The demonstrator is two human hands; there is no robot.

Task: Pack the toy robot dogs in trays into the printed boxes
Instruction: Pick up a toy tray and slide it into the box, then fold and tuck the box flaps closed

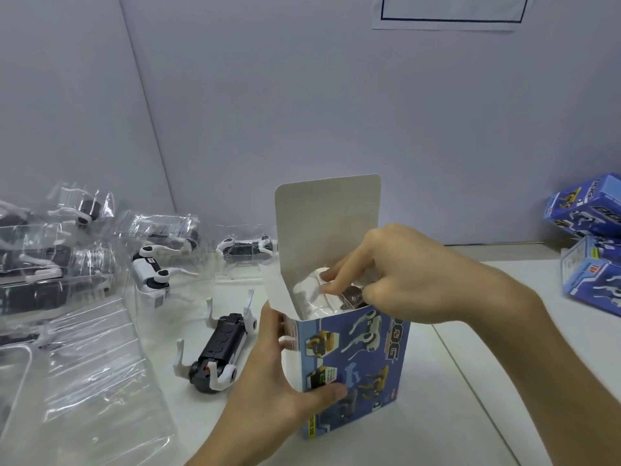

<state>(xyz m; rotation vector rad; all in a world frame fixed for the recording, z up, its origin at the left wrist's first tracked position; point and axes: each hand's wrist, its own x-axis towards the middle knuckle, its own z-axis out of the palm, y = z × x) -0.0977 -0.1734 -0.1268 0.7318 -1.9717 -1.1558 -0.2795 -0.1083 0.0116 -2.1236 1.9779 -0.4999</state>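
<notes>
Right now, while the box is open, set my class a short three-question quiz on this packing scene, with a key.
1. True or false: the left hand grips the open printed box, which stands upright.
2. The right hand's fingers reach: A) into the box's open top; B) to the closed boxes; C) to the wall.
3. Fill in: the unwrapped toy dog left of the box lies with its legs pointing ____.
Key: 1 true; 2 A; 3 up.
</notes>
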